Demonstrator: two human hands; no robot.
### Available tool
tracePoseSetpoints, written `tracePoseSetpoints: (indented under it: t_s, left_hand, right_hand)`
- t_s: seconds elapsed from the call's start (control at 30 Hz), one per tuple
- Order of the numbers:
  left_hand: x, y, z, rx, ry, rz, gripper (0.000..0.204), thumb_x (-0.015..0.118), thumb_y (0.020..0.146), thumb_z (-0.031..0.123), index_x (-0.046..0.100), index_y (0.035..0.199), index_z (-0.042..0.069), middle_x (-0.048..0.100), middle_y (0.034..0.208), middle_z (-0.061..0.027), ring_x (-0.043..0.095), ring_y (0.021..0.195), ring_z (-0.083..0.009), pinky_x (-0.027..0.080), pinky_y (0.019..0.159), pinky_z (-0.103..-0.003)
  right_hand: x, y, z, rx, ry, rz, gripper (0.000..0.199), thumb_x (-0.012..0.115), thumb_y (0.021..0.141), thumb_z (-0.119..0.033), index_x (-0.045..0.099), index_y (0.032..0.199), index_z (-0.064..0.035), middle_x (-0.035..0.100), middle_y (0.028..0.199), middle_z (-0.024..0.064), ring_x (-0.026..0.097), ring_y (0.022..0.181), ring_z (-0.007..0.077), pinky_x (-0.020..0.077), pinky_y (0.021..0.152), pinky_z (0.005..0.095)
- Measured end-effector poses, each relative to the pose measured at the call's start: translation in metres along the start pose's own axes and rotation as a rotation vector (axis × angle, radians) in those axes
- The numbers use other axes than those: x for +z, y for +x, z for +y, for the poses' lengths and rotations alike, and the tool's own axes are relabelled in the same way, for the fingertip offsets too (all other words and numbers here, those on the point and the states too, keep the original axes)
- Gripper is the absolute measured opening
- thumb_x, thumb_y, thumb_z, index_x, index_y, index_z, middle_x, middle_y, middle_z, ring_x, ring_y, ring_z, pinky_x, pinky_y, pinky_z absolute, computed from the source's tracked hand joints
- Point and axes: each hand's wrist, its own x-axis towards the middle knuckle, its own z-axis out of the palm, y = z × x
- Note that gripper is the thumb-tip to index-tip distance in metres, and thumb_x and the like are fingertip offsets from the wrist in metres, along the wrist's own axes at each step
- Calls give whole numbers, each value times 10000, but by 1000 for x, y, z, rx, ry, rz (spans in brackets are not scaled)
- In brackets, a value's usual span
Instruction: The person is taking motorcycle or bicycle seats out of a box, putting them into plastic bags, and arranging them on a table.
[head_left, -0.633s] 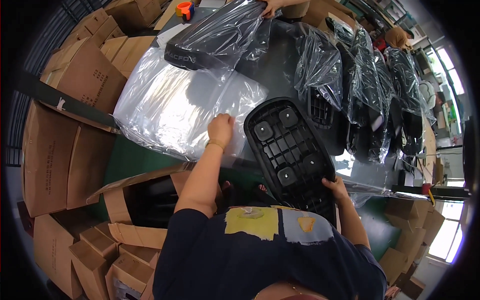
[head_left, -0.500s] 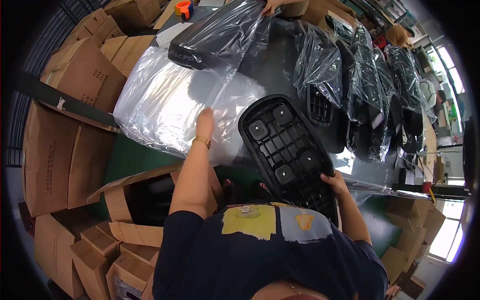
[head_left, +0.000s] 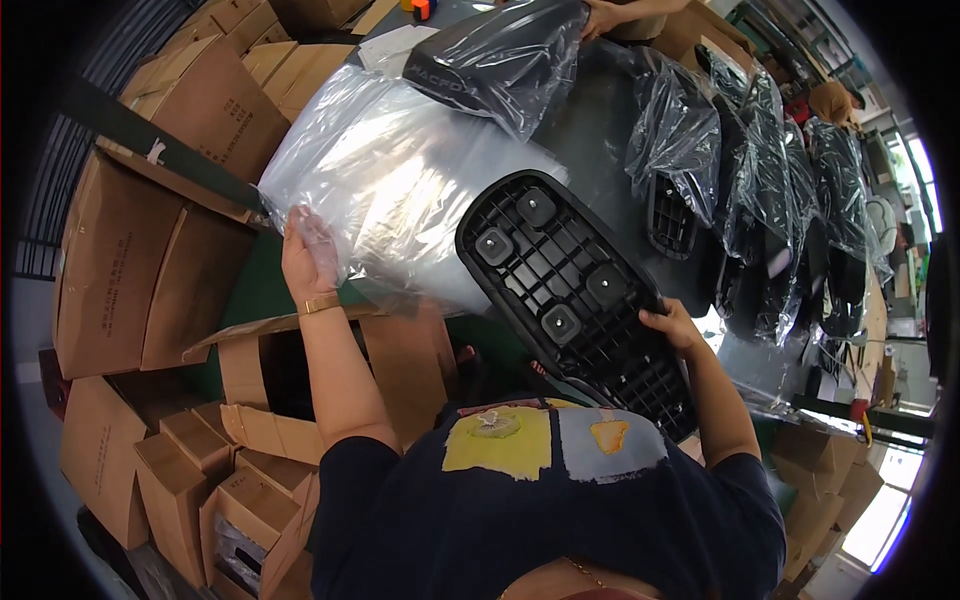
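My right hand [head_left: 675,325] grips the edge of a long black plastic board [head_left: 570,270], tilted in front of me. Its ribbed underside faces up, showing several square pads with metal screws. On the left, my left hand [head_left: 308,255] is closed on the corner of a clear plastic bag [head_left: 320,245], on the near edge of a pile of clear plastic bags [head_left: 400,180]. Film covers part of my fingers. Beyond the pile, another person's hand [head_left: 605,18] holds a bagged black board [head_left: 495,65].
Several black boards in clear bags [head_left: 745,170] stand in a row on the dark table at the right. Cardboard boxes [head_left: 130,250] crowd the left side, and an open carton [head_left: 290,370] stands below the table edge. A metal bar [head_left: 165,145] runs at the left.
My left hand has moved left across the bags to the pile's corner, closing on the film. The board in my right hand has shifted slightly. My view has moved a little.
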Motion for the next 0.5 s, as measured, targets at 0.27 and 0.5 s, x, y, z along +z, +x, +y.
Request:
tracePoseSetpoints:
  t_s: [0.27,0.5]
  left_hand:
    - [-10,-27,-34,-204,76,-152,91,604,890,164,591,840,89,590,746,-13,558,684,-116,463,634,-239]
    - [11,-50,-52,-194,354,-174,116,604,882,123,615,961,39,628,810,-39,562,715,-84,453,634,-211]
  right_hand:
    - [9,81,-71,-86,-398,-24,305,690,806,-275,640,963,-19,633,824,1,559,764,87,444,730,249]
    - [13,110,-70,-467,-586,413,493,683,777,-184,529,1217,-24,633,1052,151,603,1000,230,453,874,307]
